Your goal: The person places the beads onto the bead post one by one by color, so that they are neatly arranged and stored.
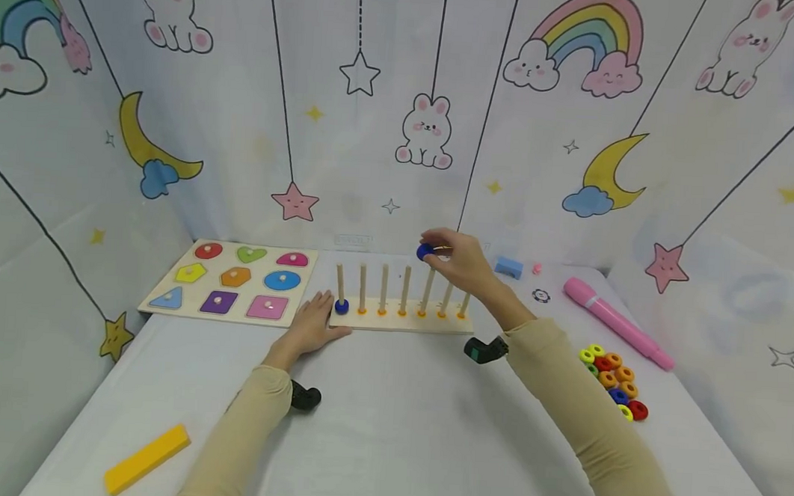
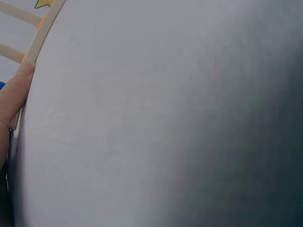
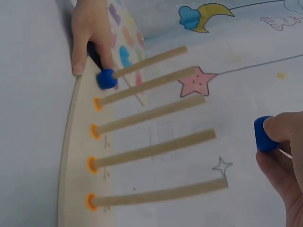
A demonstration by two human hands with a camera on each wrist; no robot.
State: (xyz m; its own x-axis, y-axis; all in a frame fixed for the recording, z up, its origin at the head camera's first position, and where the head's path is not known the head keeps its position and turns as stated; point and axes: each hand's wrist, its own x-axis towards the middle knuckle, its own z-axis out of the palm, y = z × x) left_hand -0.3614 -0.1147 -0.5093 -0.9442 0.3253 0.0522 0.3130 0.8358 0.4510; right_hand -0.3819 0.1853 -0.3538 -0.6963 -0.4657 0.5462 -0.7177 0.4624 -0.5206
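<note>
A wooden peg board (image 1: 403, 324) with a row of several upright pegs stands near the back of the table. One blue ring (image 1: 341, 307) sits at the foot of its leftmost peg. My left hand (image 1: 312, 324) rests at the board's left end, fingers extended, its thumb (image 2: 18, 87) along the front edge. Above the peg tops, my right hand (image 1: 462, 263) pinches another blue ring (image 3: 265, 135) between thumb and fingers. In the right wrist view this ring is clear of the pegs.
At the left lies a shape puzzle board (image 1: 232, 316). Loose coloured rings (image 1: 607, 378) are heaped at the right, beside a pink pen-shaped stick (image 1: 618, 323). Behind the right hand are a blue block (image 1: 509, 267) and a small dark ring (image 1: 541, 295). A yellow bar (image 1: 147, 460) lies front left.
</note>
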